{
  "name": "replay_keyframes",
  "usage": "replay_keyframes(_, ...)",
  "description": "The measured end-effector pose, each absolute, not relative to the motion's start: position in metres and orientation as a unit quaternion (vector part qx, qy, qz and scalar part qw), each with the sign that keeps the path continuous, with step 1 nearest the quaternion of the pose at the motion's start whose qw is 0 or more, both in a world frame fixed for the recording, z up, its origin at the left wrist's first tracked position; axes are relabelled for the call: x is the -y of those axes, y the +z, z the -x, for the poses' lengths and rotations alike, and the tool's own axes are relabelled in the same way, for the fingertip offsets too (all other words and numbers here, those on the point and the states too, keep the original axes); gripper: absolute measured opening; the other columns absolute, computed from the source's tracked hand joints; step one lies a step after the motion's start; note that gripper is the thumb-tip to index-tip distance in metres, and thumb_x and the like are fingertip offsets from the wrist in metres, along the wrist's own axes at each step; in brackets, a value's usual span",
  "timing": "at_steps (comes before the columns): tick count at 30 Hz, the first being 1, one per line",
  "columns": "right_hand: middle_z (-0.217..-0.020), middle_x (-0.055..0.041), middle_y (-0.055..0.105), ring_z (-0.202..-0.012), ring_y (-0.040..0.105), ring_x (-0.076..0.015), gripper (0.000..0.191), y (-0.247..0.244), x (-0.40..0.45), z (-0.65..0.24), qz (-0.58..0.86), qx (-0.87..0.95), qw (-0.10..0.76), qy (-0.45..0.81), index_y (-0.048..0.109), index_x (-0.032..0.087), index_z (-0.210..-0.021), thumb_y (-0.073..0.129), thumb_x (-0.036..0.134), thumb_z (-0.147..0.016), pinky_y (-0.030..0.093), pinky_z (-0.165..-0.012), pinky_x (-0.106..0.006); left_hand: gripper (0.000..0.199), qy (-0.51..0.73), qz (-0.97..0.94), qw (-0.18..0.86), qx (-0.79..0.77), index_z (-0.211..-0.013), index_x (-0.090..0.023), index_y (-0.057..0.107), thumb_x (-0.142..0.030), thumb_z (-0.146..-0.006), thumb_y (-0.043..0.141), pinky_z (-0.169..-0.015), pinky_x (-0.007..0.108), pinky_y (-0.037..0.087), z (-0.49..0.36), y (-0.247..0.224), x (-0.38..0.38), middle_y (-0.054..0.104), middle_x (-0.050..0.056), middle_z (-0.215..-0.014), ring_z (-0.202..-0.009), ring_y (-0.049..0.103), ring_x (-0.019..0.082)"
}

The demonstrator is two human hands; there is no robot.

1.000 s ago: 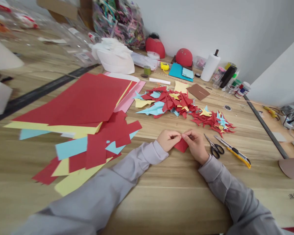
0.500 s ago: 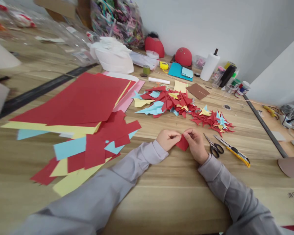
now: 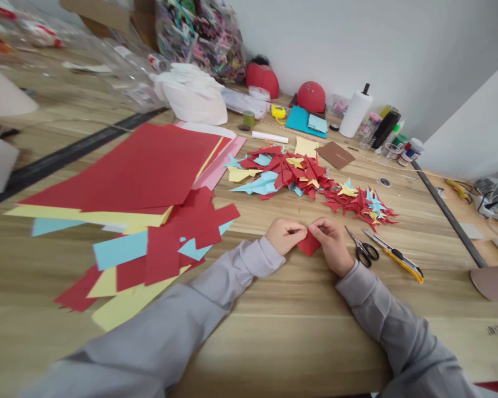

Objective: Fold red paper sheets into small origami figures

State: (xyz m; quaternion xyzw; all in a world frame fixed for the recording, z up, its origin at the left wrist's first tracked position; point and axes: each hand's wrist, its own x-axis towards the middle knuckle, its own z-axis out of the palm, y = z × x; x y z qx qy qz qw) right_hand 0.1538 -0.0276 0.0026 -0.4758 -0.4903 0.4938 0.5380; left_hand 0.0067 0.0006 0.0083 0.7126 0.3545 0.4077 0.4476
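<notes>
A small folded piece of red paper (image 3: 309, 244) is held between my hands just above the wooden table, its point toward me. My left hand (image 3: 285, 236) pinches its left corner between thumb and fingers. With thumb and fingertips closed, my right hand (image 3: 331, 245) grips the upper right edge. The fingertips of both hands almost meet at the top of the paper and cover part of it. Black scissors (image 3: 363, 250) lie just right of my right hand, beside a yellow utility knife (image 3: 396, 257).
Folded paper shapes (image 3: 290, 171) are heaped beyond my hands, with more (image 3: 367, 203) to the right. Large red sheets (image 3: 136, 166) and loose cut strips (image 3: 161, 257) cover the left side. Bottles (image 3: 385, 130) and a white roll (image 3: 356, 114) stand at the back.
The view has shifted very slightly. Around the red paper my fingers have moved only a little, and both hands still hold it.
</notes>
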Motion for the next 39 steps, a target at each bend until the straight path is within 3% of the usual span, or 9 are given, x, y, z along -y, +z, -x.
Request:
replay_keyframes(12,-0.056,0.005,0.056,-0.048,0.048,-0.0091,0.025,0.0076,0.025,-0.1551,0.454,0.358,0.594,0.559,0.056,0.019,-0.067,0.073,0.037,-0.063,0.038,-0.048,-0.022,0.014,0.414,-0.605,0.578,-0.358,-0.057,-0.012,0.065,-0.019,-0.065,0.056,-0.046,0.02,0.048,-0.0094,0.0032,-0.0007,0.06,0.001,-0.052,-0.044,0.055,0.01)
replay_keyframes(25,-0.056,0.0059,0.052,-0.048,0.045,-0.008,0.027,0.0097,0.0221,-0.159,0.458,0.319,0.622,0.549,0.054,0.019,-0.065,0.074,0.039,-0.061,0.037,-0.047,-0.021,0.011,0.419,-0.554,0.61,-0.381,-0.052,-0.012,0.062,-0.018,-0.061,0.058,-0.041,0.019,0.045,-0.0053,0.0054,0.0004,0.058,0.0,-0.043,-0.039,0.052,0.009)
replay_keyframes(31,-0.061,0.0046,0.056,-0.052,0.047,-0.0081,0.023,0.0027,0.025,-0.1561,0.466,0.397,0.589,0.528,0.059,0.019,-0.068,0.072,0.038,-0.065,0.039,-0.05,-0.021,0.02,0.452,-0.592,0.539,-0.394,-0.067,-0.012,0.066,-0.031,-0.066,0.063,-0.051,0.022,0.048,-0.0069,0.0,-0.0009,0.066,0.003,-0.059,-0.051,0.057,0.012)
replay_keyframes(39,-0.066,0.0039,0.059,-0.059,0.051,-0.0094,0.019,0.0038,0.0283,-0.1545,0.462,0.469,0.549,0.515,0.061,0.02,-0.071,0.073,0.034,-0.064,0.042,-0.058,-0.022,0.022,0.423,-0.702,0.446,-0.36,-0.069,-0.012,0.07,-0.029,-0.075,0.057,-0.054,0.022,0.043,-0.0059,0.0006,-0.0007,0.064,0.005,-0.062,-0.056,0.054,0.012)
